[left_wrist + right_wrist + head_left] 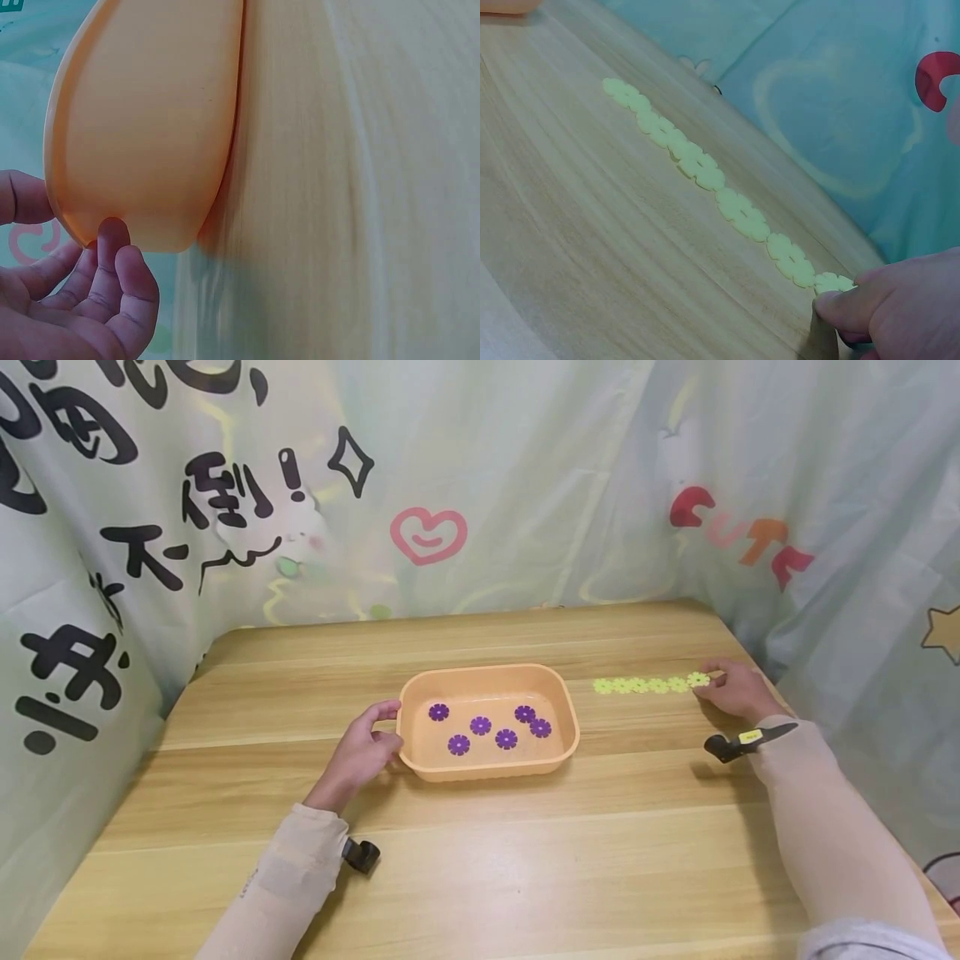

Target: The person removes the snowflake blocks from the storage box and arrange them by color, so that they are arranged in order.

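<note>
An orange plastic basin (487, 771) stands on the table with several purple flower-shaped discs (481, 726) lying apart or overlapping in it. At the basin's left end my left hand (362, 750) grips the rim, its fingertips (112, 232) against the outer wall in the left wrist view. Right of the basin lies a row of several yellow flower-shaped discs (636, 685), end to end. My right hand (738, 691) pinches the rightmost yellow disc (698, 679) between thumb and finger. In the right wrist view the thumb partly covers that disc (832, 283).
The wooden table (480, 868) reaches back to a printed curtain (540, 485), which also hangs along both sides. Black camera mounts (363, 856) sit on the wrists.
</note>
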Available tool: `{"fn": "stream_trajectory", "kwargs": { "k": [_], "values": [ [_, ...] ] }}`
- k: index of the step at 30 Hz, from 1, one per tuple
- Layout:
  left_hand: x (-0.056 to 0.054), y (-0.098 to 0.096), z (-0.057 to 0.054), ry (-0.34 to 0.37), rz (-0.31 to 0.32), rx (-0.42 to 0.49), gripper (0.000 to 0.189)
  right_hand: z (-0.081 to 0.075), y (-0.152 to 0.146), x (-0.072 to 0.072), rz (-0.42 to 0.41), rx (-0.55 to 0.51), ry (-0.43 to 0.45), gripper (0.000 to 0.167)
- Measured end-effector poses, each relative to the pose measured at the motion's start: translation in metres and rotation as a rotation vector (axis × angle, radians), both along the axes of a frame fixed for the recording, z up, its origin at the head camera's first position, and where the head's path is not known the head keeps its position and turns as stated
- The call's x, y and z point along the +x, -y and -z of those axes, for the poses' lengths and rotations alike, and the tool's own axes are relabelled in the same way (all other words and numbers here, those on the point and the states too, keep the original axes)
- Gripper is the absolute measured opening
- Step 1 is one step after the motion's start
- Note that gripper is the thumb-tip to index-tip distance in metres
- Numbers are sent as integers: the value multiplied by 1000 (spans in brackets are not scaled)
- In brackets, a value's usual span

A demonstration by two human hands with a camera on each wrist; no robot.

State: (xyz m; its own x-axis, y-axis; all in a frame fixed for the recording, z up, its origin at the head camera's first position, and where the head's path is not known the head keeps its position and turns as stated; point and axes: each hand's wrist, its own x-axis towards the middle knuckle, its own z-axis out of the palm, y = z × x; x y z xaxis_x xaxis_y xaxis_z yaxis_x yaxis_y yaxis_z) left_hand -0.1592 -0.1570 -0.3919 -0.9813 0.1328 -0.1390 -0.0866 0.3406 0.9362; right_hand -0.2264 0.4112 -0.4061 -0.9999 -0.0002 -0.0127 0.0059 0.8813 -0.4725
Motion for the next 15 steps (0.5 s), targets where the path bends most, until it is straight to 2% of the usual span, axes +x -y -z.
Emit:
{"fn": "stream_trajectory", "kwargs": {
  "k": [5, 15],
  "values": [
    [1, 0, 0, -6, 0, 0, 59, 1, -1, -1, -15, 11, 24, 46],
    [1, 0, 1, -13, 5, 15, 60, 5, -4, -2, -35, 14, 11, 45]
  ]
}}
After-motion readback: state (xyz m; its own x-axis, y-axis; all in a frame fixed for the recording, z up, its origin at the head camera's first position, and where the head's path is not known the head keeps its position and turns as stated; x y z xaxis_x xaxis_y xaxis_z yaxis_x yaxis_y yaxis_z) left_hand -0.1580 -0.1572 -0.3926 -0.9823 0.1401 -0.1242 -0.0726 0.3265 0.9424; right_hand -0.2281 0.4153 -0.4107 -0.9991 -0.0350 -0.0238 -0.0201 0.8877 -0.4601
